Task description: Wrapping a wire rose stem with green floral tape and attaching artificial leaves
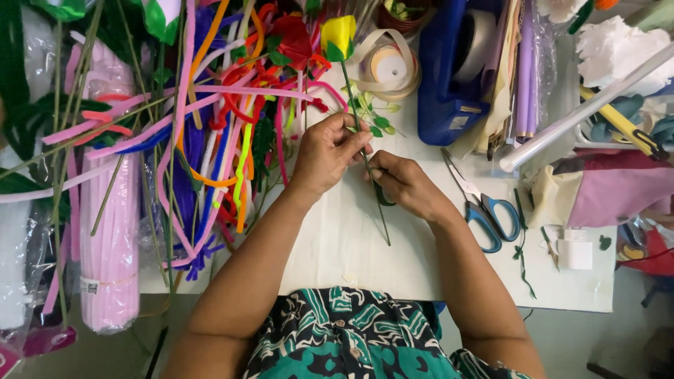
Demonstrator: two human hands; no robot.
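Patterned teal/black top (351,337) fills the bottom edge, forearms run up from it to mid-table. Left hand (326,151) pinches the thin green stem (365,165) of a yellow artificial flower (338,31), fingers closed round it just below a small leaf sprig (372,112). Right hand (404,184) has fingers curled on the same stem lower down, at a darker green bit, looks like floral tape, can't tell for sure. Stem lies diagonal over the white table (337,245), bloom toward the far side, tail end sticking out below right hand.

Step, my read: wrapping/binding the stem, approx. mid-length, lower part looks bare. Next move likely needs left to hold stem steady & rotate while right keeps wrap taut, working down w/o slack.

Nearby: blue-handled scissors (484,203) just right of right hand, ribbon roll (390,67) behind, pile of coloured pipe cleaners (210,126) on left, pink bundle (109,245) beside it.
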